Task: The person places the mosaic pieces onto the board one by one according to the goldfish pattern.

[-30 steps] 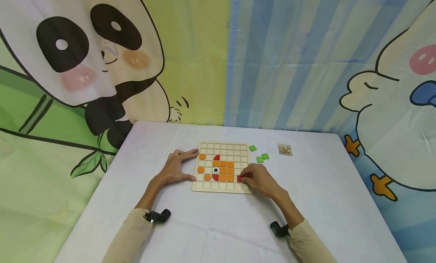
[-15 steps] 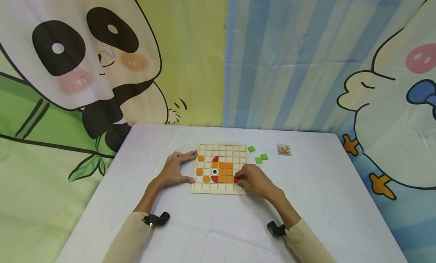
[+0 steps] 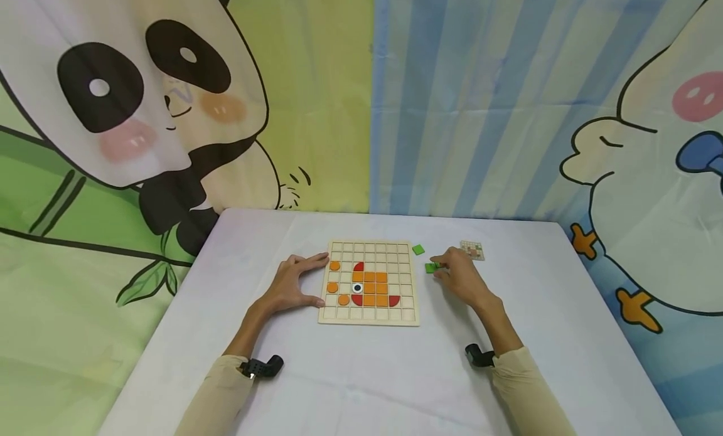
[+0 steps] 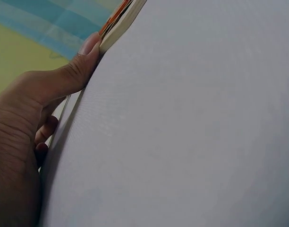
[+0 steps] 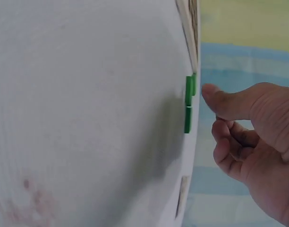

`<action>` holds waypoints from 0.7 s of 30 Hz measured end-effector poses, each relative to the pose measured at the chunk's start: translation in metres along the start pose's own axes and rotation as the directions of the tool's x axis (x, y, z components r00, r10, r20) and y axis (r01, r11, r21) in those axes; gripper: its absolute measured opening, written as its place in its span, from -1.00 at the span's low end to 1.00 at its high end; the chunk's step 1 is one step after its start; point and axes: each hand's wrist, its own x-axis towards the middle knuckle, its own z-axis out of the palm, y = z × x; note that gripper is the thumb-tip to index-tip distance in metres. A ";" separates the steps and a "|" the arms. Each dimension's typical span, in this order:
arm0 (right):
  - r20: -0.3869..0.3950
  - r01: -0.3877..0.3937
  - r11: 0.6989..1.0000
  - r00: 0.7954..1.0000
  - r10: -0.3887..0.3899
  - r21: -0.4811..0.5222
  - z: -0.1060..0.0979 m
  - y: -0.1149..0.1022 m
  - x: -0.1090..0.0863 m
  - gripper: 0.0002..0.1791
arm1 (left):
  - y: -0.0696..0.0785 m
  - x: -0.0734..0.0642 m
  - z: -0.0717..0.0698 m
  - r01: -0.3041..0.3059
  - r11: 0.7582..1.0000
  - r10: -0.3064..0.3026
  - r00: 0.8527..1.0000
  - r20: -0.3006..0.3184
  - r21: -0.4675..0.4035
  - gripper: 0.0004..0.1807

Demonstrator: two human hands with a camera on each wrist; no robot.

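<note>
My left hand rests at the left side of a wooden grid board, thumb and fingers spread. In the left wrist view its thumb touches the board's edge. On the grid lie orange squares, orange discs, an eye tile and red quarter-round pieces, one at lower right. My right hand hovers over two green tiles, partly covering one. From the right wrist view, its thumb and loosely bent fingers hold nothing and stand apart from the green tiles.
Another green tile lies beside the board's upper right corner. A small patterned card is behind my right hand, partly covered. White cloth covers the table, and printed curtains hang behind it.
My right hand has set the red quarter-round piece into the grid's lower right, let go, and moved right and away to the green tiles. The left hand has stayed at the board.
</note>
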 end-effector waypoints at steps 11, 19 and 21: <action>0.022 0.032 0.996 0.999 -0.030 -0.084 0.008 -0.001 0.012 -0.72 | -0.002 -0.001 0.001 -0.010 1.000 0.010 1.000 -0.019 0.013 0.22; 0.052 0.078 0.997 0.996 -0.078 0.000 0.005 -0.017 0.022 -0.72 | -0.002 -0.001 0.001 -0.010 1.000 0.010 1.000 -0.010 0.003 0.23; 0.079 0.095 0.995 0.992 -0.097 0.025 0.008 -0.018 0.025 -0.71 | -0.003 0.000 0.003 -0.009 1.000 0.009 1.000 -0.011 0.009 0.23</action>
